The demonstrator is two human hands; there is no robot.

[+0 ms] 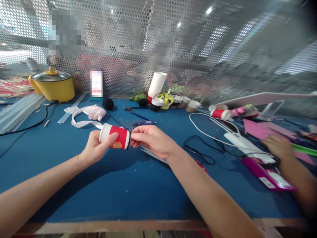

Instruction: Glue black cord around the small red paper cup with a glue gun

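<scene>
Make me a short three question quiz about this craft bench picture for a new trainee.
1. True or false: the red paper cup is held on its side above the blue table.
2. Which hand pinches the cup's dark rim: left hand or right hand?
3. What yellow thing stands at the far left of the table?

Key
1. True.
2. Right hand.
3. A yellow pot with a lid.
</scene>
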